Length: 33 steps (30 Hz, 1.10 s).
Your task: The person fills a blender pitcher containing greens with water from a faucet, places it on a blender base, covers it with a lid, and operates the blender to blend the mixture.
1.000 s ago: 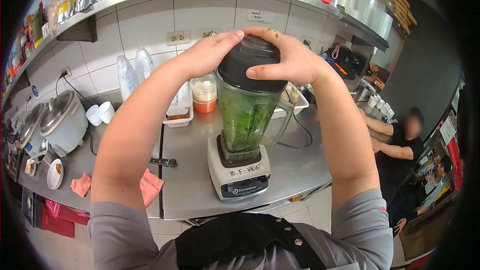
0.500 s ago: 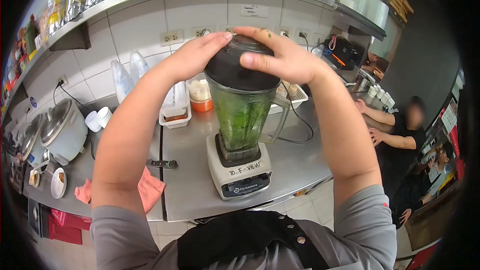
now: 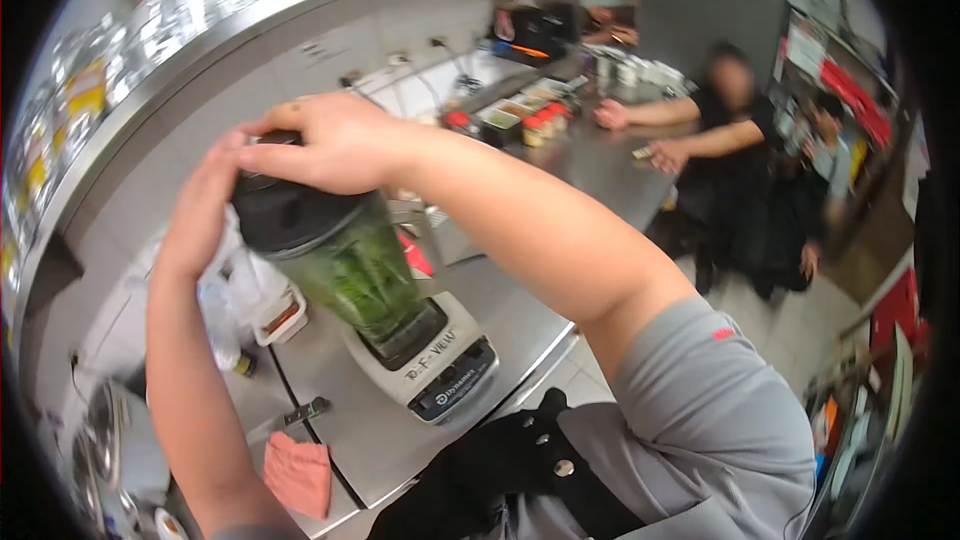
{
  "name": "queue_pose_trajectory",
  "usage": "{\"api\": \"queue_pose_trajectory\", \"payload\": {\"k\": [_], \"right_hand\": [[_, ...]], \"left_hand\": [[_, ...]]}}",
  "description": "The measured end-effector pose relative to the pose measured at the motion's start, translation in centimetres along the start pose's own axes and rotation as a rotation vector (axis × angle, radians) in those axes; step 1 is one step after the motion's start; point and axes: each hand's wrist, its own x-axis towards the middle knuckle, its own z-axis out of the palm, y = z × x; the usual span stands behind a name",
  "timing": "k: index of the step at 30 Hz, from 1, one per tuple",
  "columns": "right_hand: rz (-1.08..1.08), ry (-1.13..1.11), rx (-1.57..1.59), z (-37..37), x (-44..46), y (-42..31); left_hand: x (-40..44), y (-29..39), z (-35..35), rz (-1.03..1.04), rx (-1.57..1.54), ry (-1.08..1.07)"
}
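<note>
Left hand (image 3: 205,185), right hand (image 3: 340,145): grips cupped, holding blender lid (image 3: 295,218) from above. Green-filled blender jar (image 3: 357,275): probably weighty, stiff, slippery if wet; best steadied by its lid.

A black apron (image 3: 440,485) with 3 studs (image 3: 564,467) covers a red-marked grey shirt (image 3: 715,390).

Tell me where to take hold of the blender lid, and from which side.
Likely best by the outer wall of the blender lid, from above, a hand on opposite sides: it is broad and round and caps the jar, which blocks an approach from below. The left hand and right hand are at its top.
</note>
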Motion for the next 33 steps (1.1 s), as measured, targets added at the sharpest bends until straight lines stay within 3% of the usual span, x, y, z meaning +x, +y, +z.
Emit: {"api": "queue_pose_trajectory", "payload": {"k": [2, 4, 5, 8, 11, 15, 17, 23, 26, 30, 33], "right_hand": [[0.094, 0.129, 0.156, 0.5, -1.1, -0.4], [-0.090, 0.460, -0.012, 2.2, -2.5, 0.5], [-0.184, 0.617, -0.101, 2.9, -3.3, 0.9], [-0.346, 0.783, -0.137, 0.8, -7.8, -0.1], [-0.182, 0.560, -0.024, -1.9, -14.0, -0.3], [0.030, 0.114, -0.108, -4.6, -21.6, -0.8], [0.161, 0.027, -0.024, -5.5, -25.1, -0.6], [0.550, 0.049, 0.513, -3.8, -33.2, 1.5], [0.618, 0.214, 0.675, -3.8, -33.9, 1.2], [0.297, 0.600, 0.667, -5.3, -31.3, 2.8], [0.394, 0.572, 0.793, -4.7, -26.3, 3.8]], "left_hand": [[1.4, 1.6, 0.4, -0.093, -0.088, 0.071], [2.4, 5.6, 1.2, -0.138, -0.048, 0.116], [2.7, 5.7, 1.5, -0.099, 0.022, 0.008], [3.7, 5.6, 2.6, 0.039, 0.227, -0.295], [2.8, 6.0, 3.4, -0.037, 0.070, -0.220], [2.7, 5.8, 3.7, -0.014, 0.079, -0.183], [2.6, 5.8, 3.5, -0.020, 0.101, -0.187], [2.5, 6.3, 3.7, -0.043, 0.091, -0.206], [2.5, 5.8, 3.7, -0.003, 0.089, -0.188], [4.5, 6.6, 2.5, -0.109, 0.163, -0.270], [5.5, 6.6, 3.1, -0.130, 0.281, -0.326]]}}
